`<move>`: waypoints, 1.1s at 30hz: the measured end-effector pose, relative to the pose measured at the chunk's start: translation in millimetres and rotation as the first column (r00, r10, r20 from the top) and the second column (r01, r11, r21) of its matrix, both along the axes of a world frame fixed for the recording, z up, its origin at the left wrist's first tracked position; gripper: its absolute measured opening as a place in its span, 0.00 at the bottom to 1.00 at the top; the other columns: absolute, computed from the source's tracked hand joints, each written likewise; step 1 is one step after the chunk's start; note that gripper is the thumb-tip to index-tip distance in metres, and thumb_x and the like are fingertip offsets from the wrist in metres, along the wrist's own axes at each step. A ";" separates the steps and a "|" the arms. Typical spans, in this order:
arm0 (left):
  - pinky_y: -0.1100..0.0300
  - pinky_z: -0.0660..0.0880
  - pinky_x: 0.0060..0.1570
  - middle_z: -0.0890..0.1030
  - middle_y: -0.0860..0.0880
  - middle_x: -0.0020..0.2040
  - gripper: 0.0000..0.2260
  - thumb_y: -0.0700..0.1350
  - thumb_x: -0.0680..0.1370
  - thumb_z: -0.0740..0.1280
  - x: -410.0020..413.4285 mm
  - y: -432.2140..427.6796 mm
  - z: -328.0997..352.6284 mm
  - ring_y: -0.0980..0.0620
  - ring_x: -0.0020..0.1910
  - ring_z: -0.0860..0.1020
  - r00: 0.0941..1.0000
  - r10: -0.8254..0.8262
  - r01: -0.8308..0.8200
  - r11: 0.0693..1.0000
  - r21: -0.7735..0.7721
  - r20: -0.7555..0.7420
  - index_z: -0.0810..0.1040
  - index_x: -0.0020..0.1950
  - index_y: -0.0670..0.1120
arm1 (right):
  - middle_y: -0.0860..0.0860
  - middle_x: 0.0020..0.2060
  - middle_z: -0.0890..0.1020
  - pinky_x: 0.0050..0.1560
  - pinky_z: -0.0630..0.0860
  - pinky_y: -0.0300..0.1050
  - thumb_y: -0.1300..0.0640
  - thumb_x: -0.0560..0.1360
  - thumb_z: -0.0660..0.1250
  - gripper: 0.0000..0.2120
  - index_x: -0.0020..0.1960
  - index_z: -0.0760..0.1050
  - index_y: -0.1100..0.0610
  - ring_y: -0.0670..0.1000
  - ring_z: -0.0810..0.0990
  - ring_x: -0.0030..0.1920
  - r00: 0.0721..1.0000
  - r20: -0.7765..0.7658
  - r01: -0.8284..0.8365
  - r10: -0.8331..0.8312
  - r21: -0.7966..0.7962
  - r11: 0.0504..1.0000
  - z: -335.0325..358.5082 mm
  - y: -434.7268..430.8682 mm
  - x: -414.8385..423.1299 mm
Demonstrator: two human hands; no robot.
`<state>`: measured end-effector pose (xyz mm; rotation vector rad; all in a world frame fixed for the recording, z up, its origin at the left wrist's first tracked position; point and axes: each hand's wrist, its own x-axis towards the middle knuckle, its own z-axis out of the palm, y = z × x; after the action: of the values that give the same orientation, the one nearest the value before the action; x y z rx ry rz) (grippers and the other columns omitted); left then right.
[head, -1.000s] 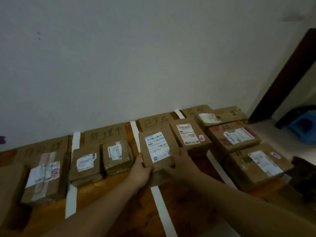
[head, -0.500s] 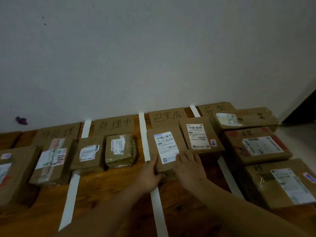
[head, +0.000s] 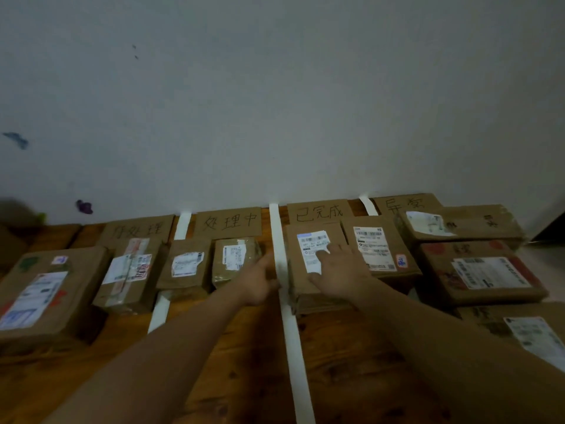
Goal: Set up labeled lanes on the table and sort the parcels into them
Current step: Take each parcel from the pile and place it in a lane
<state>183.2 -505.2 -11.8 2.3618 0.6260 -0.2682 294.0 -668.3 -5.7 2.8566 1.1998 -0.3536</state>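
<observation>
Right hand [head: 339, 270] flat on the parcel [head: 297, 284], fingers spread; left hand [head: 260, 281] at the white tape strip [head: 289, 335] just left; its fingers blurred, can't tell.

One head-worn wide-angle view looks forward and down from the person's own height, close over the counter [head: 250, 377], squarely facing the wall [head: 275, 102] filling its upper half.
</observation>
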 end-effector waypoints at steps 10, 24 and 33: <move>0.51 0.57 0.71 0.57 0.44 0.76 0.32 0.54 0.76 0.65 -152.7 129.9 77.2 0.44 0.74 0.56 0.991 0.096 -0.116 0.960 0.254 0.093 0.56 0.76 0.50 | 0.56 0.62 0.73 0.59 0.68 0.53 0.38 0.76 0.56 0.26 0.65 0.71 0.53 0.57 0.70 0.62 0.986 0.054 -0.158 0.156 0.035 0.987 69.6 139.7 -116.4; 0.52 0.57 0.71 0.50 0.47 0.78 0.33 0.56 0.76 0.65 -494.1 325.9 117.4 0.45 0.75 0.54 0.824 0.566 -0.556 0.799 0.229 0.025 0.53 0.77 0.52 | 0.53 0.68 0.72 0.58 0.71 0.49 0.35 0.76 0.56 0.29 0.71 0.68 0.51 0.56 0.72 0.63 0.860 -0.011 -0.507 0.510 0.103 0.856 92.5 395.4 -372.5; 0.45 0.58 0.72 0.50 0.48 0.78 0.33 0.56 0.76 0.66 -602.2 422.6 104.8 0.44 0.75 0.55 0.635 0.773 -0.764 0.625 0.161 0.013 0.53 0.76 0.55 | 0.55 0.67 0.69 0.63 0.70 0.55 0.33 0.75 0.56 0.32 0.72 0.63 0.50 0.58 0.70 0.65 0.777 -0.076 -0.618 0.625 0.096 0.780 96.4 545.0 -458.2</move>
<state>-419.0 -82.6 93.0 1.9829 1.6695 0.1151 -164.2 -123.3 90.6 2.2967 2.1039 -0.4333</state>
